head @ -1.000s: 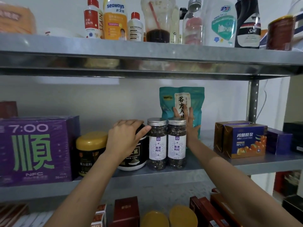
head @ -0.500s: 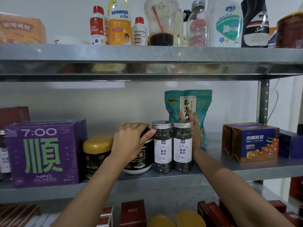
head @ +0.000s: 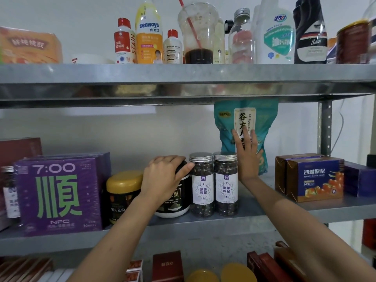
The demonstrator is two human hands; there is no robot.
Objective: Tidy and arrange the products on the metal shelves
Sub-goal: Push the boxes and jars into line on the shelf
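- Head view, wide angle, into a metal rack against a white wall (head: 97,131); grey perforated upright (head: 325,129) at right.
- Top shelf (head: 142,76), left to right: orange pack (head: 30,45), red-capped bottle (head: 124,43), yellow "seaways" bottle (head: 149,37), clear cup (head: 200,31) with dark liquid and a red straw, white detergent bottle (head: 278,37), black bottle (head: 310,35), brown tin (head: 353,43) at the frame edge.
- Middle shelf (head: 254,216), far left: small dark bottle (head: 10,192), dark red box (head: 20,147) behind, purple "7:00" box (head: 59,196) in front.
- Gold-lidded jar (head: 122,192) just right of the purple box.
- Left hand (head: 162,176) curled over the top of the black jar (head: 175,202), gripping its lid. The jar is upright, between the gold-lidded jar and the clear jars.
- Two clear jars (head: 202,184) with silver lids, upright, side by side, near the front edge.
- Right hand (head: 247,157) reaches past the clear jars, fingers straight, flat against the front of the teal pouch (head: 266,123); no grip. The pouch stands upright by the wall, its top up at the top shelf's underside.
- Orange-and-blue cartons (head: 315,180) stand apart from the pouch, with a dark purple box (head: 360,180) past them.
- Bottom level: red boxes (head: 166,265) and gold lids (head: 238,273), tops only.
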